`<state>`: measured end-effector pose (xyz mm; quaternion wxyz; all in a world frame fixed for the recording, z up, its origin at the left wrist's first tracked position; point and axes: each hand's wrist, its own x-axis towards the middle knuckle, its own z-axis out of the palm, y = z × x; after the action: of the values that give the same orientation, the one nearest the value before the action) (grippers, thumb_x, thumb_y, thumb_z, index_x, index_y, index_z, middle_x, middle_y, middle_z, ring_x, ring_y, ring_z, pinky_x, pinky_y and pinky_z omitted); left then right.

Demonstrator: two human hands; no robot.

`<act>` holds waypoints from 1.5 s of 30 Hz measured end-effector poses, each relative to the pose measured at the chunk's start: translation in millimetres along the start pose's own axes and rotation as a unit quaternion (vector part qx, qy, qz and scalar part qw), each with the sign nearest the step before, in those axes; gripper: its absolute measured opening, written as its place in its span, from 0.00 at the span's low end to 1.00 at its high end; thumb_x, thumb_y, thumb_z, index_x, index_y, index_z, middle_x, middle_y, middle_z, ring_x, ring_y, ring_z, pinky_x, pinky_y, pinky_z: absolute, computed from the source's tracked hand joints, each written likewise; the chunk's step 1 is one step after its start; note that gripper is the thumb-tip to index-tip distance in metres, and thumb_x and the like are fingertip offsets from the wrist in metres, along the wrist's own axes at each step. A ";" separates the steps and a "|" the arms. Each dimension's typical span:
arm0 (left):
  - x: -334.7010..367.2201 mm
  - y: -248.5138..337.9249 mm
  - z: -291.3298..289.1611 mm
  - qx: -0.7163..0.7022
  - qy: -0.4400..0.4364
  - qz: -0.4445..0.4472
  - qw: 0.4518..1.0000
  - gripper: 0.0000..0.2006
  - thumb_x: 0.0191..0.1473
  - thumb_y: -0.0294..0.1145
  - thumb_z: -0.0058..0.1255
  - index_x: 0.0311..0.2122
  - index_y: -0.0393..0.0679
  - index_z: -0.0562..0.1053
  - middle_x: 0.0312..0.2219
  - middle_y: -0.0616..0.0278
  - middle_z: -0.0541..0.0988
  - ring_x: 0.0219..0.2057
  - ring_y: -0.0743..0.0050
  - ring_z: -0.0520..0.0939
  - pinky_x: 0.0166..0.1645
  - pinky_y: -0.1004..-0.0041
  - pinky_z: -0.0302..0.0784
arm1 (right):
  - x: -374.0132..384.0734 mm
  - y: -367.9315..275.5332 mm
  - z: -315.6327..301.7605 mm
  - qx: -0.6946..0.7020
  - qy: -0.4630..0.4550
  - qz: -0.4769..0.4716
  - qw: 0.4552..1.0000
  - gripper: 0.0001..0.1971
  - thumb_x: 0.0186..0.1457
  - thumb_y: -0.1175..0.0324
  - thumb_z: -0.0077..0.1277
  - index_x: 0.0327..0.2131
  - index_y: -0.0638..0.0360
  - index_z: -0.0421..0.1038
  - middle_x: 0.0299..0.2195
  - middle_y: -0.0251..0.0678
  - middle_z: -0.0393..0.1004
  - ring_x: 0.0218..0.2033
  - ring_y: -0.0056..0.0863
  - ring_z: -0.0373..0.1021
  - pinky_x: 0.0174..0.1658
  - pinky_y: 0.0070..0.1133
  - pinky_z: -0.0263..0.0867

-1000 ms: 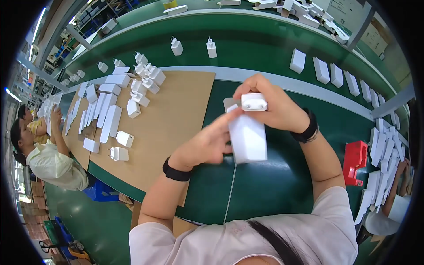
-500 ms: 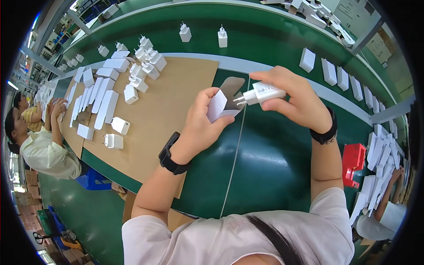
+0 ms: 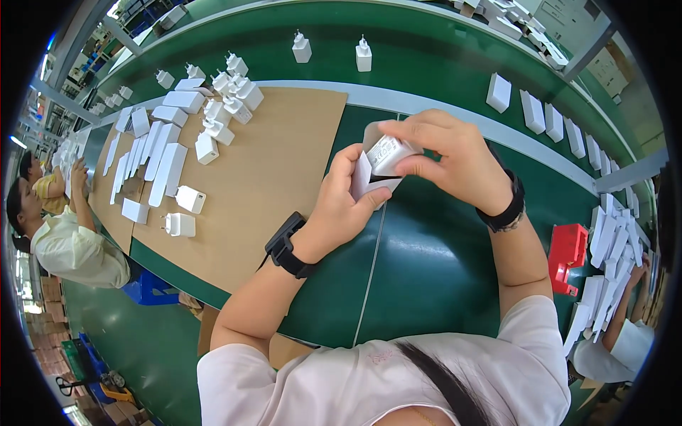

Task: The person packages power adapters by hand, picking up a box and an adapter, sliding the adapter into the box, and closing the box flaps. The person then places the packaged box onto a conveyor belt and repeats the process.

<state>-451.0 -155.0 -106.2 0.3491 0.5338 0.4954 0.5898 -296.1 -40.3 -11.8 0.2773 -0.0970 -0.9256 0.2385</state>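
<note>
My left hand is closed around a small white cardboard box with its flap up at the far side. Between the thumb and fingers of my right hand is a white plug charger, tilted, its pin end down inside the box mouth. The pins are hidden by the box; printed marks show on the charger's upper face. To the left, two loose chargers lie on the brown cardboard sheet.
Several white boxes and a cluster of chargers cover the sheet's left part. Beyond the grey rail, a green conveyor belt carries chargers and boxes. A red holder and piled white boxes are at right. Co-workers sit on both sides.
My right hand has moved left and brought the charger from beside the box into its opening. The charger's pins have gone out of sight. My left hand has shifted slightly right, still holding the box.
</note>
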 end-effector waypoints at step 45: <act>-55.8 108.0 -310.1 0.506 0.361 -0.151 0.769 0.23 0.42 0.36 0.57 0.44 0.36 0.71 0.38 0.49 0.76 0.43 0.57 0.75 0.46 0.69 0.70 | 122.4 174.3 26.7 0.119 0.093 0.255 0.955 0.26 0.47 0.71 0.53 0.50 0.61 0.56 0.37 0.39 0.70 0.34 0.27 0.70 0.29 0.21 0.68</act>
<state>-730.4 -301.7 0.1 -0.0912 0.2992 0.8857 0.3430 -404.1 138.8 -60.5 0.3017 -0.3174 -0.8052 0.3998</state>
